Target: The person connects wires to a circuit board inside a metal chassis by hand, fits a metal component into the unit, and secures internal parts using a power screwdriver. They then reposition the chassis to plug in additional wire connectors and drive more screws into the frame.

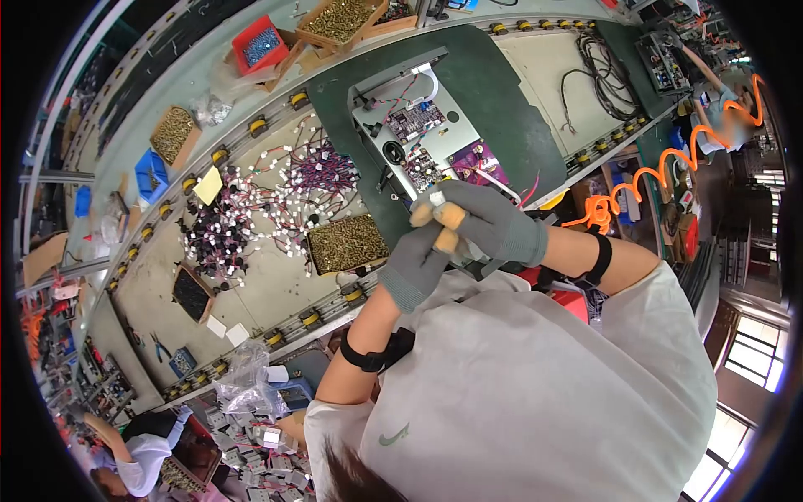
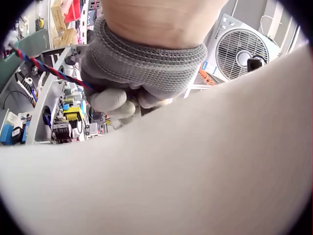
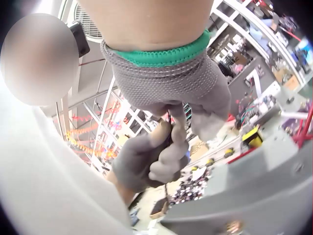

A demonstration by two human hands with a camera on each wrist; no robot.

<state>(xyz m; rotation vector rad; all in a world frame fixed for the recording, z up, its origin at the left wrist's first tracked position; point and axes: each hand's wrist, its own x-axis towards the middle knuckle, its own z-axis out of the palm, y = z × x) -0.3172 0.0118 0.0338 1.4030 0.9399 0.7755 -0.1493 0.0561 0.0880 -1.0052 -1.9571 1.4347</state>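
Both hands wear grey gloves with pale fingertips and meet in front of the chest. My left hand [image 1: 418, 263] pinches a twisted red, blue and black wire [image 2: 54, 72], which runs out past the fingers in the left wrist view. My right hand [image 1: 500, 221] is right against it, fingers curled on the same wire, with a small white connector [image 1: 437, 198] at the fingertips. The wire between the hands is mostly hidden by the gloves. Just beyond them lies an open metal case [image 1: 456, 132] with circuit boards [image 1: 414, 121] inside.
The case lies on a green mat [image 1: 519, 125] on the bench. To the left are a pile of wire harnesses [image 1: 322, 171], a box of brass screws [image 1: 347, 243] and a yellow paper [image 1: 208, 186]. Black cables [image 1: 606, 75] lie at the right. An orange coiled hose [image 1: 661, 159] hangs at the right.
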